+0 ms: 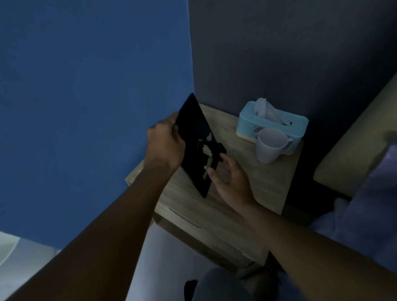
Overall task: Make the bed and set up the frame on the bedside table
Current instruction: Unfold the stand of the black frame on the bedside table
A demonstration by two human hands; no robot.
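A black picture frame (pixel 195 136) is held tilted above the wooden bedside table (pixel 254 184), its back side toward me. My left hand (pixel 167 144) grips the frame's left edge. My right hand (pixel 229 177) is at the frame's lower right, palm up with fingers loosely spread, its fingertips touching the black stand piece on the back. At the right edge of the view lies the bed (pixel 381 195) with a bluish cover and a beige headboard.
A light-blue tissue box (pixel 249 117) and a white mug (pixel 269 148) stand at the table's far right corner. Blue wall lies to the left, dark wall behind the table. My knees show at the bottom.
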